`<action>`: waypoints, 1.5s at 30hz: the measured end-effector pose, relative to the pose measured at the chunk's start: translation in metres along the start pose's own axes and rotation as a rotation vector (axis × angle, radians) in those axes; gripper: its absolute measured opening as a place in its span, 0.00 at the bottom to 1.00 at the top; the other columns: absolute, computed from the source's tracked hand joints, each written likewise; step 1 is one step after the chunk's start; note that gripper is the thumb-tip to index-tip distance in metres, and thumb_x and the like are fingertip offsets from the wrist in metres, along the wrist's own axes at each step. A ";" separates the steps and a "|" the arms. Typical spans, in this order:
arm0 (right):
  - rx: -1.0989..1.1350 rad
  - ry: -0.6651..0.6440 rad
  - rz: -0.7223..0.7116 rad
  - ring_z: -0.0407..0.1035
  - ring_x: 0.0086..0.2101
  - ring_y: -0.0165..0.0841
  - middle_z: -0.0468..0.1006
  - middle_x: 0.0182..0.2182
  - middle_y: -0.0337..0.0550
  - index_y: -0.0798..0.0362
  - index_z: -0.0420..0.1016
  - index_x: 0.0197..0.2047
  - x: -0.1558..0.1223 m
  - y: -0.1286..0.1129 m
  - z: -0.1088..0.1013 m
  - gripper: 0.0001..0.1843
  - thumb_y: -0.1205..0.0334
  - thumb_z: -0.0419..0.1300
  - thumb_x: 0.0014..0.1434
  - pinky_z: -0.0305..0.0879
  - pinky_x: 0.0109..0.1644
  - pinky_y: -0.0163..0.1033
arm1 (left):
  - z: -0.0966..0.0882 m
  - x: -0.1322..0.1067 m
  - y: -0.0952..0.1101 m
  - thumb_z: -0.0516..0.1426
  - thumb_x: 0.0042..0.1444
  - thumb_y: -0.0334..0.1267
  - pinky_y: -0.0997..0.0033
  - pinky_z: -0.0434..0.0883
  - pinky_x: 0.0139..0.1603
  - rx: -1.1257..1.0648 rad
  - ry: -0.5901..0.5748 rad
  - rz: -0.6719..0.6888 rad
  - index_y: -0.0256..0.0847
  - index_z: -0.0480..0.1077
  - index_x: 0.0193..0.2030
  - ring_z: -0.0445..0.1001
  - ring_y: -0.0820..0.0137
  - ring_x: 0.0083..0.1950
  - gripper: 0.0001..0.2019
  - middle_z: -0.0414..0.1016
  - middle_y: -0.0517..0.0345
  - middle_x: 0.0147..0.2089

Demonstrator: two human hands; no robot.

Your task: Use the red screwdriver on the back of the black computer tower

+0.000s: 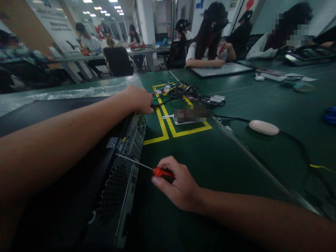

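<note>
Right fingers point(170, 162): gripped the screwdriver point(160, 172), tip at the computer point(114, 189)
Left fingers point(147, 105): curled, hold couldn't be told
Sticker point(112, 142): was unreadable

Beyond the far edge of my green desk point(223, 168), I see a black chair point(118, 61), a long table point(147, 51) and a pale pillar point(145, 26); past its far left corner, a brown wall point(19, 17). Ceiling lights point(98, 7) glow overhead.

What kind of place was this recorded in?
Probably an electronics workshop or training room: a computer case and tangled cables lie on the green table, and several people are seated beyond.
</note>
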State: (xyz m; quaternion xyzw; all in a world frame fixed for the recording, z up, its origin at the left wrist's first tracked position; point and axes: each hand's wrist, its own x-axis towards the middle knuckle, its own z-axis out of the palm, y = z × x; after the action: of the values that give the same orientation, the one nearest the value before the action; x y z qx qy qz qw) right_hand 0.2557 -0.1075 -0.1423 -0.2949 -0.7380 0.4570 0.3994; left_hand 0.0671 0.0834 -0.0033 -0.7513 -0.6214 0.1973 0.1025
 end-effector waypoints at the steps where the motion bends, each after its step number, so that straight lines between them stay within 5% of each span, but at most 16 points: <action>1: 0.002 0.000 -0.001 0.63 0.27 0.28 0.70 0.30 0.32 0.49 0.68 0.43 0.000 0.000 0.000 0.09 0.60 0.66 0.64 0.59 0.32 0.35 | 0.000 -0.001 0.000 0.58 0.58 0.59 0.47 0.69 0.61 0.007 0.001 0.000 0.46 0.78 0.66 0.75 0.41 0.63 0.33 0.81 0.40 0.61; 30: 0.006 -0.019 -0.009 0.64 0.27 0.29 0.70 0.30 0.33 0.50 0.69 0.44 0.000 -0.001 -0.001 0.08 0.58 0.64 0.66 0.61 0.33 0.37 | -0.003 -0.007 0.003 0.56 0.61 0.58 0.49 0.71 0.60 0.048 0.015 0.014 0.45 0.78 0.65 0.76 0.44 0.62 0.31 0.81 0.40 0.62; 37: 0.039 0.002 -0.045 0.66 0.28 0.29 0.72 0.31 0.34 0.51 0.72 0.44 0.000 -0.002 -0.001 0.06 0.59 0.63 0.66 0.63 0.34 0.37 | -0.003 -0.006 0.004 0.57 0.60 0.57 0.43 0.68 0.64 0.012 0.000 -0.007 0.43 0.77 0.67 0.75 0.38 0.65 0.33 0.79 0.38 0.65; 45: 0.023 0.010 -0.096 0.64 0.28 0.29 0.72 0.31 0.35 0.52 0.74 0.43 0.000 -0.004 -0.003 0.04 0.60 0.63 0.68 0.64 0.36 0.37 | -0.003 -0.006 0.004 0.54 0.63 0.57 0.48 0.71 0.60 0.075 0.000 0.009 0.41 0.77 0.66 0.77 0.42 0.63 0.32 0.80 0.37 0.63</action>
State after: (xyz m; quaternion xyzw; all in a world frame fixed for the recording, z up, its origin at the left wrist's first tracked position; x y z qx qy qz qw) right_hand 0.2578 -0.1079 -0.1377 -0.2566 -0.7440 0.4443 0.4281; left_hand 0.0714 0.0773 -0.0012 -0.7496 -0.6104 0.2207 0.1296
